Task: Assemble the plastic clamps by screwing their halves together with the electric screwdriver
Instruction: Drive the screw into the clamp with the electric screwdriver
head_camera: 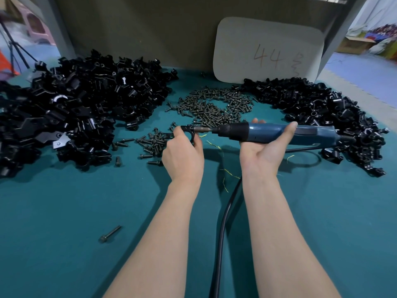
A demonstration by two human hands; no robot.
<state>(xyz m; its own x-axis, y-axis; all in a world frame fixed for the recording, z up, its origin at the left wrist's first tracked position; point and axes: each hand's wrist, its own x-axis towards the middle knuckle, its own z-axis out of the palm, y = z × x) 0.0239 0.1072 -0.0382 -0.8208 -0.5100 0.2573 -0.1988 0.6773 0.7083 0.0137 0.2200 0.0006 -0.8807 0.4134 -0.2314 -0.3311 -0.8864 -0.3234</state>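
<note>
Clamp point(190, 135) mostly hidden behind left hand point(182, 155) pinching it; right hand point(262, 151) palm-up, fingers curled round electric screwdriver point(268, 131).

Clamp point(190, 134): black plastic, ring-shaped, pinched in left hand point(182, 155).
Screwdriver point(268, 132): blue body, black nose, corded; lies level across right hand point(264, 151), bit against the clamp.
Screws point(214, 104): dark heap beyond both hands.
Loose black halves: left heap point(75, 108) outside left hand, right heap point(322, 112) beyond right hand.
</note>
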